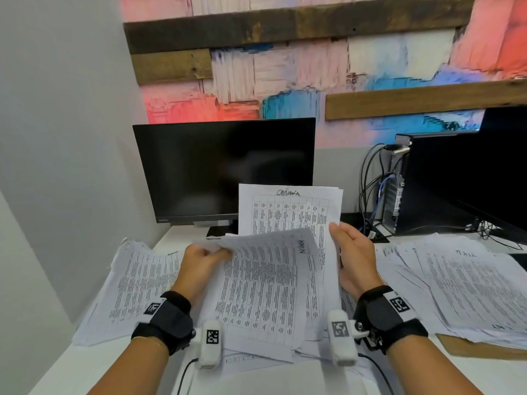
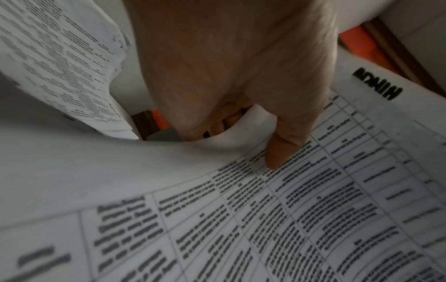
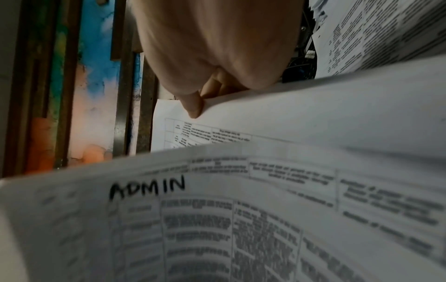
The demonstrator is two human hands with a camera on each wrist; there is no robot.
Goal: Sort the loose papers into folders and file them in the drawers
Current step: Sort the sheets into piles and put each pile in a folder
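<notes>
A paper pile lay on the table at left; the left hand pinched the ADMIN sheet, the right hand clasped the upright bundle; another pile lay right

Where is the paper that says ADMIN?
In the head view the ADMIN paper is front and centre, pinched by the left hand, in front of the taller sheets held by the right hand.
</notes>
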